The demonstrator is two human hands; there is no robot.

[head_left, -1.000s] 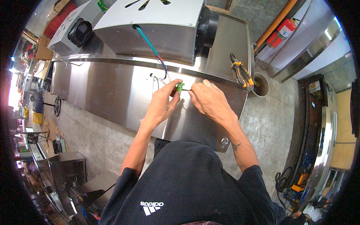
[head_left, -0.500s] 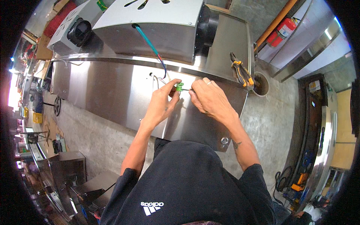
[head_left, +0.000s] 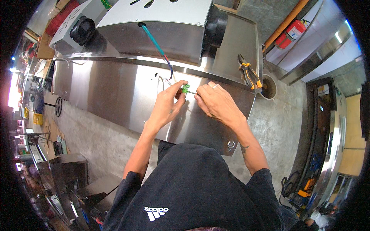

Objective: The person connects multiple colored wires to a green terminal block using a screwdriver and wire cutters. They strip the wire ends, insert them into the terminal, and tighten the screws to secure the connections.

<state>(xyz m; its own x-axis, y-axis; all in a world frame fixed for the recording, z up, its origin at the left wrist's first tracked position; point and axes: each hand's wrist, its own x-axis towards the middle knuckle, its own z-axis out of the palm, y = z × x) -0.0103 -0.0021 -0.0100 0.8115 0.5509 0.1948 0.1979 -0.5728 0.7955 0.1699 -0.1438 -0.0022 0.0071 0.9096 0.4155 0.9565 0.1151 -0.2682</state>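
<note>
Over the steel panel point(head_left: 115, 88), my left hand point(head_left: 166, 103) pinches a small green terminal block point(head_left: 185, 89) between thumb and fingers. Thin wires come up to it from a hole in the panel, partly hidden behind that hand. A slim metal shaft point(head_left: 192, 92), like a small screwdriver's, meets the block's right side. Closed around its other end is my right hand point(head_left: 219, 101), which hides the handle. Just beyond, a teal-sleeved cable point(head_left: 154, 43) hangs from a grey metal housing point(head_left: 154, 19), and its dark wires end near the left hand.
Pliers with orange and black handles point(head_left: 250, 75) lie on the steel surface to the right. A second housing with a black round fitting point(head_left: 82, 30) stands far left. Beyond the right end are a bucket point(head_left: 269, 86) and a red fire extinguisher point(head_left: 291, 34).
The view has shifted very slightly. Both hands keep their grips, and the shaft still meets the green terminal block.
</note>
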